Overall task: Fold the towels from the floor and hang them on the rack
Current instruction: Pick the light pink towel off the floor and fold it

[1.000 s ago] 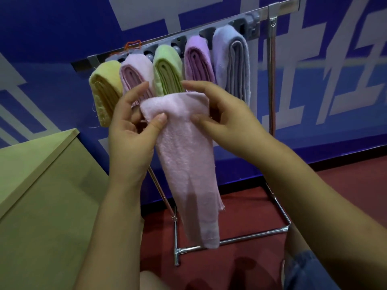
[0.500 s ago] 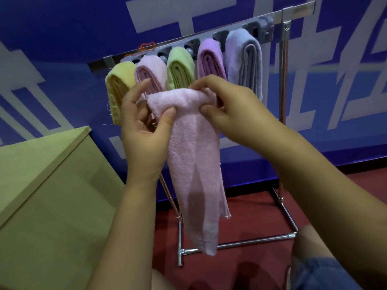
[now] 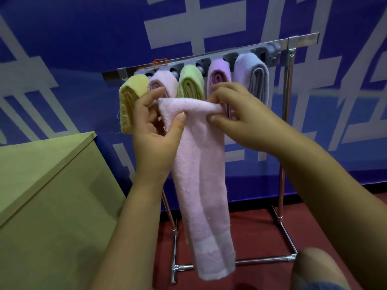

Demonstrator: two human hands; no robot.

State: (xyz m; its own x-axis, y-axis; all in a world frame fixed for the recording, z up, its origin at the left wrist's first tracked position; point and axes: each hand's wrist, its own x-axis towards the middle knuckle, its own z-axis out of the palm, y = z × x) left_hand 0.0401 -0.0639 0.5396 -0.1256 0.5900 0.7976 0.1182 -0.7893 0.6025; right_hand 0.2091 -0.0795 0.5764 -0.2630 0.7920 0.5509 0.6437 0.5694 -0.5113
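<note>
Head view: 2 hands (1 pink towel (image 3: 201,164) pinched), 5 hung towels (image 3: 191,84).

Big white characters run across the blue wall banner (image 3: 209,21) behind the rack, cropped and unreadable; nothing else carries text.

Big yellow-green cabinet (image 3: 48,197) is sitting down at 8 o'clock, its flat top edge slanting up toward the middle. A blue wall banner (image 3: 83,38) with chunky white lettering is filling everything from 9 to 3, and dark red flooring (image 3: 257,233) is showing around 5.
</note>
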